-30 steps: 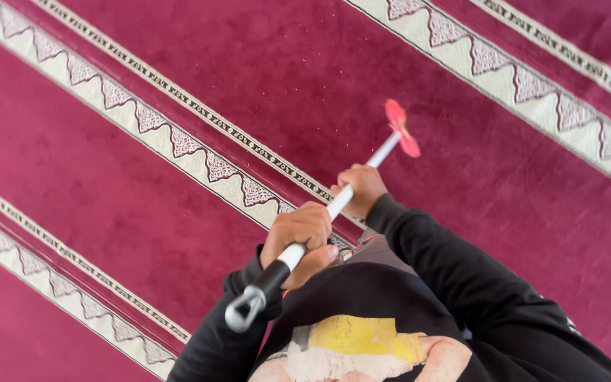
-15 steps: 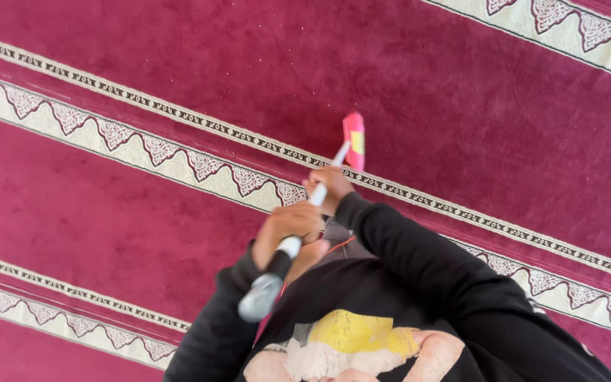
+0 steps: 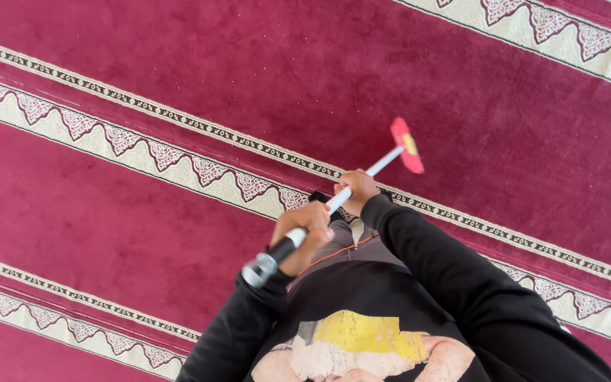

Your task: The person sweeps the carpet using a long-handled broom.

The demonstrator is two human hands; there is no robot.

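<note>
The broom head [image 3: 406, 146] now lies on the plain red field of the carpet [image 3: 143, 212], past the nearer patterned band [image 3: 178, 159] and well apart from the person's feet. Half a second ago it stood close to the hands, almost upright in the view and just at that band. So the broom has gone out and to the right, and the stroke now reaches a part of the carpet beyond the band.

The left hand [image 3: 304, 225] holds the dark grip near the top end of the handle [image 3: 362, 177], and its fingers are closed around it. The right hand [image 3: 357, 189] holds the white shaft lower down, also with the fingers closed around it. Both hands keep the same places on the handle as before; only the angle of the handle is different. It now slants from the lower left, where its grey cap [image 3: 259, 269] points toward the camera, up to the right.

The view has also shifted a little, so the far band [image 3: 567, 35] shows again in the upper right corner. Small pale specks lie on the red pile above the broom head; what they are I cannot tell.

I judge that this is the outward part of a sweeping stroke.
</note>
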